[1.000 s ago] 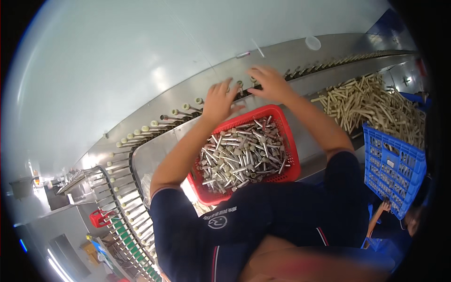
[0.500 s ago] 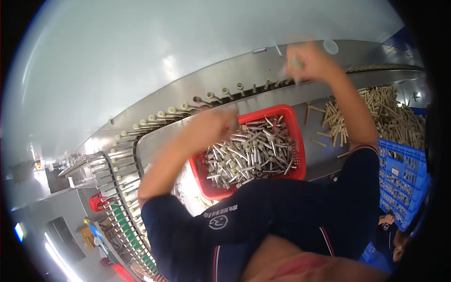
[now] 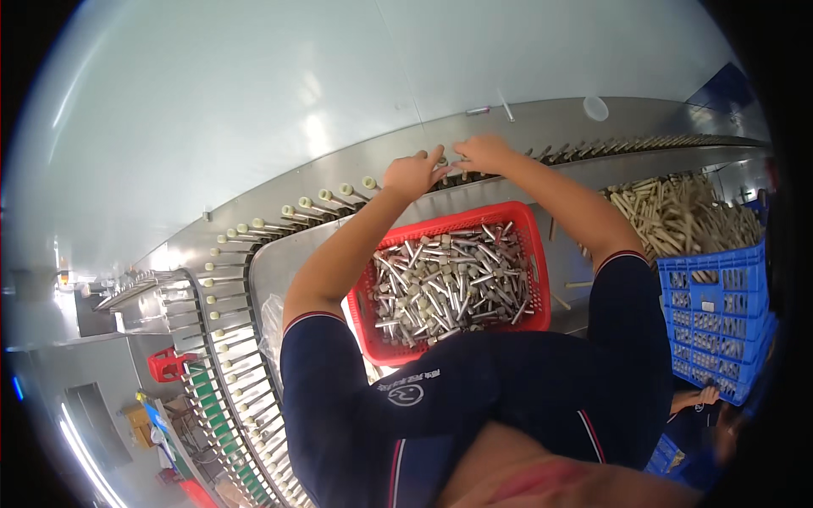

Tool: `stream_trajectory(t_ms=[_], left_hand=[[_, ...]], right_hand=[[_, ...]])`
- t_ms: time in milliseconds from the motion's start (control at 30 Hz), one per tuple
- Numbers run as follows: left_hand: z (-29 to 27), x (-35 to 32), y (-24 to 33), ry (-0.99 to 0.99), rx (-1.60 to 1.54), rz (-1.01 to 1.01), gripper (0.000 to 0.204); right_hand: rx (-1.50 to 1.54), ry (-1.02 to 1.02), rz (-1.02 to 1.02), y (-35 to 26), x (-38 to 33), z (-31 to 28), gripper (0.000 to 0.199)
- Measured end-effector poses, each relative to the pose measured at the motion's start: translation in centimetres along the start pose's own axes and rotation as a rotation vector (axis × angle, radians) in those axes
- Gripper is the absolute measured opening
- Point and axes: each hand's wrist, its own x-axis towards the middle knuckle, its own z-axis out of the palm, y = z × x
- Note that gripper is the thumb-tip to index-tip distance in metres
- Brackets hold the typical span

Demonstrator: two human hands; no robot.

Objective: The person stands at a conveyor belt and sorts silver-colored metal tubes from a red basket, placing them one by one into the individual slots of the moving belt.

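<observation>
My left hand [image 3: 412,174] is at the row of upright pins, its finger and thumb closed about a small metal fitting [image 3: 443,162] with a pale ring-shaped head. Just right of it, my right hand [image 3: 485,154] bends its fingers over the same row; whatever lies between them is too small to make out. The two hands' fingertips nearly meet. Left of them, several pins carry ring-headed fittings [image 3: 346,190]. Bare-looking pins [image 3: 576,153] run on to the right. Below my hands stands a red plastic basket [image 3: 539,275] heaped with loose metal fittings [image 3: 457,284].
A metal bench [image 3: 271,262] lies under the basket. The pin conveyor [image 3: 246,279] curves round at the left. To the right, beige rods [image 3: 677,216] are piled beside a blue crate [image 3: 716,313]. Another person's hand [image 3: 708,394] touches that crate. A clear round lid [image 3: 595,107] lies behind the pins.
My left hand has moved from over the basket up to the pins. My right hand has come left and down to meet it. The view has shifted slightly.
</observation>
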Motion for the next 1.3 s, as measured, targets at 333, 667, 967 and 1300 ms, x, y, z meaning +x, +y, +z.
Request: stream_trajectory(t_ms=[333, 667, 967, 1300], left_hand=[[-8.6, -0.1, 3.5, 0.029, -0.033, 0.206, 0.033], [0.4, -9.2, 1.2, 0.277, -0.066, 0.158, 0.082], [0.6, -0.2, -1.4, 0.198, 0.111, 0.305, 0.019], [-8.0, -11.4, 7.5, -0.144, -0.421, 0.154, 0.041]], right_hand=[[0.410, -0.070, 0.163, -4.6, -5.1, -13.6, 0.027], [0.363, 0.031, 0.163, -6.8, -11.0, -0.1, 0.054], [0.027, -0.144, 0.019, -0.7, 0.8, 0.5, 0.036], [0.562, -0.293, -0.022, -6.2, -6.0, -10.8, 0.028]])
